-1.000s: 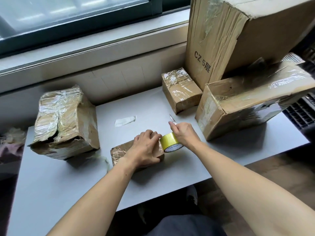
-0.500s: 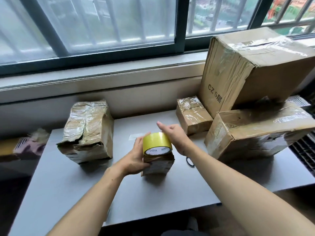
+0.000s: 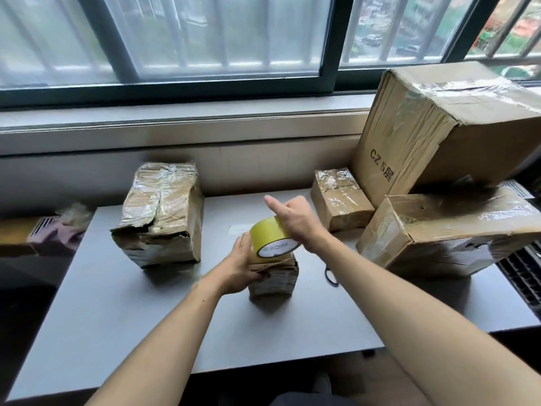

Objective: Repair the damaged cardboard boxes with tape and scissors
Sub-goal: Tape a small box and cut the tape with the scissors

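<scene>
Grey table (image 3: 123,332) under the window

On it stand 4 taped cardboard boxes: crushed box (image 3: 161,213), small upright box (image 3: 275,278), small rear box (image 3: 339,199), tilted flat box (image 3: 439,232); black scissors (image 3: 330,275) lie between.

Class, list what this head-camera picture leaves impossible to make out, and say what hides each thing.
- Scissors: only a dark loop shows; the right forearm covers the rest.
- Tape roll label: print too blurred to read.
- Right hand: whether its fingers pinch the tape end is hidden by the hand itself.
- Big box: cut off by the right edge.
</scene>
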`<action>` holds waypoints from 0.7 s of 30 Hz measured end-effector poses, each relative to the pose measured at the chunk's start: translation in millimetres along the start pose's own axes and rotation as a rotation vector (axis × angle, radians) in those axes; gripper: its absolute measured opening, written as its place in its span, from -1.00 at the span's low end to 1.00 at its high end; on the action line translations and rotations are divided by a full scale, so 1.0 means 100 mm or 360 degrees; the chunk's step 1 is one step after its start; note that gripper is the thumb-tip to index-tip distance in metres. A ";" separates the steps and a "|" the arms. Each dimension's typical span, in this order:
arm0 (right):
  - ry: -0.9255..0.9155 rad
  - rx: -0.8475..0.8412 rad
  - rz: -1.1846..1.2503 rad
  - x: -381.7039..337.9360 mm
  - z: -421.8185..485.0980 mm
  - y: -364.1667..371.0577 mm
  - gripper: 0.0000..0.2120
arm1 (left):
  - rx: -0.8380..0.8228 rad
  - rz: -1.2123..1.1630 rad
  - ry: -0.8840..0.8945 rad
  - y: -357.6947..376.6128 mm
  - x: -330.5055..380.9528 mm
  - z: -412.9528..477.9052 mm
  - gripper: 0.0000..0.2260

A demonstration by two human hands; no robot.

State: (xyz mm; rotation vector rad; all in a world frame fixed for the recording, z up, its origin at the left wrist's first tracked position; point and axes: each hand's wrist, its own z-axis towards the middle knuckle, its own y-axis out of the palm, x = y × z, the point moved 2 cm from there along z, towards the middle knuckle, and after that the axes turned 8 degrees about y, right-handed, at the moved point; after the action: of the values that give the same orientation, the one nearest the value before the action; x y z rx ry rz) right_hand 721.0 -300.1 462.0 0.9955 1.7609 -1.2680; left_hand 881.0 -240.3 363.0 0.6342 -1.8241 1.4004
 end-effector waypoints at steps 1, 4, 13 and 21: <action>-0.0061 0.0000 -0.0162 -0.04 0.01 -0.09 -0.39 | -0.0009 0.0051 0.0022 -0.01 0.00 0.00 -0.15; -0.0092 0.0035 -0.0582 0.04 0.05 -0.33 -0.40 | -0.0019 0.0115 0.0022 -0.02 -0.02 -0.03 -0.16; -0.0090 0.0130 -0.0500 0.32 0.02 -0.42 -0.45 | 0.0030 0.0224 0.0005 -0.27 0.35 0.10 -0.27; -0.0074 0.0157 -0.0251 0.38 0.00 -0.41 -0.41 | 0.0320 0.0855 -0.0002 0.14 0.63 0.50 -0.62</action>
State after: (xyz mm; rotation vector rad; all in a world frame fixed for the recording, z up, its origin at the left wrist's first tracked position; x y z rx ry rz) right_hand 668.0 -302.5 444.7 0.8877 1.7842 -1.4775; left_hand 819.9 -281.1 397.8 0.2409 -1.9539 1.9491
